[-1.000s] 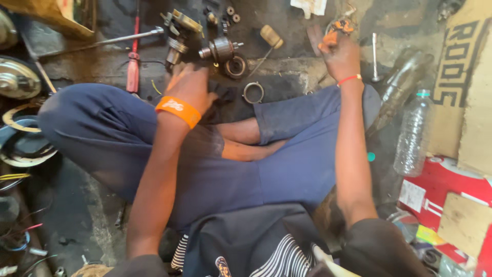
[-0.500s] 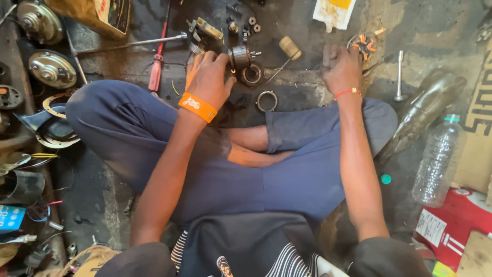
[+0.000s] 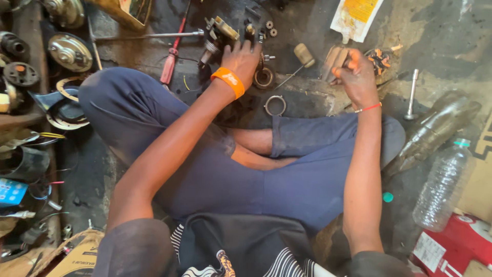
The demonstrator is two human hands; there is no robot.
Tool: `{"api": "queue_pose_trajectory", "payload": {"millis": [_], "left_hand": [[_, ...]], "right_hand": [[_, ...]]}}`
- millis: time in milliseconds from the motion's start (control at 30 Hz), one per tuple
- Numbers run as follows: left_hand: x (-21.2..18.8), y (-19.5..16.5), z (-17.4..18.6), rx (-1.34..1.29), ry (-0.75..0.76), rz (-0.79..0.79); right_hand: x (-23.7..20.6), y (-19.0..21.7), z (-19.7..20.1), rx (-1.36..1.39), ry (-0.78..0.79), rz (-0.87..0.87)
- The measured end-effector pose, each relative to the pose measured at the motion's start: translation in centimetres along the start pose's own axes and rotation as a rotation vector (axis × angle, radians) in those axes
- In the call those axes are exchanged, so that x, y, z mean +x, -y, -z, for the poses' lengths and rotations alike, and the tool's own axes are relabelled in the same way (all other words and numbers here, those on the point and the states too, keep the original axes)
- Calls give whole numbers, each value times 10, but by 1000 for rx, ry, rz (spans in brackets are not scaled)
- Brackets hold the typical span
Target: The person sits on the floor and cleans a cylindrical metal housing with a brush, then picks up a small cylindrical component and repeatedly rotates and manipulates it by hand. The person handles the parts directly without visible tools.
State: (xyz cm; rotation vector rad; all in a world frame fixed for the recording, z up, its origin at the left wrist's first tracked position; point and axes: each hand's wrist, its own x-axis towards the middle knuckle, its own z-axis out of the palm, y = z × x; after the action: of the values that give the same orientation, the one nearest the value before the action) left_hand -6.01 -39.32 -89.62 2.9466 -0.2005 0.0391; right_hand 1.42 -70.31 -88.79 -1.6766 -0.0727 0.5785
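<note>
I sit cross-legged on a dirty floor. My left hand [image 3: 241, 57], with an orange wristband, reaches forward, its fingers curled over a dark metal motor part [image 3: 221, 32]. A round bearing-like piece [image 3: 265, 78] and a loose metal ring [image 3: 275, 105] lie just right of that wrist. My right hand [image 3: 356, 77], with a thin red band, is closed around a tan wooden-looking piece [image 3: 333, 60]. A small orange and black part [image 3: 380, 59] lies just beyond its knuckles.
A red-handled screwdriver [image 3: 171, 61] and a long metal rod [image 3: 148, 36] lie at the far left. Round metal housings [image 3: 69, 51] line the left edge. A metal bolt [image 3: 411, 95], plastic bottles [image 3: 443, 182], a red box [image 3: 451, 246] and a yellow packet [image 3: 356, 15] are on the right.
My left hand has slid forward from the ring area onto the metal motor part. My right hand has closed around the tan piece near the orange part.
</note>
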Motion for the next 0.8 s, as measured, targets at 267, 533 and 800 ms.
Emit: {"api": "queue_pose_trajectory", "payload": {"millis": [267,533,800], "left_hand": [[-3,35,10,-385,17,159],[-20,40,65,-1893,-45,361],[-49,22,90,-2275,-89,414]], "right_hand": [[-25,27,-30,166,-10,-30],[-104,86,-118,234,-63,177],[-106,116,-192,146,37,244]]}}
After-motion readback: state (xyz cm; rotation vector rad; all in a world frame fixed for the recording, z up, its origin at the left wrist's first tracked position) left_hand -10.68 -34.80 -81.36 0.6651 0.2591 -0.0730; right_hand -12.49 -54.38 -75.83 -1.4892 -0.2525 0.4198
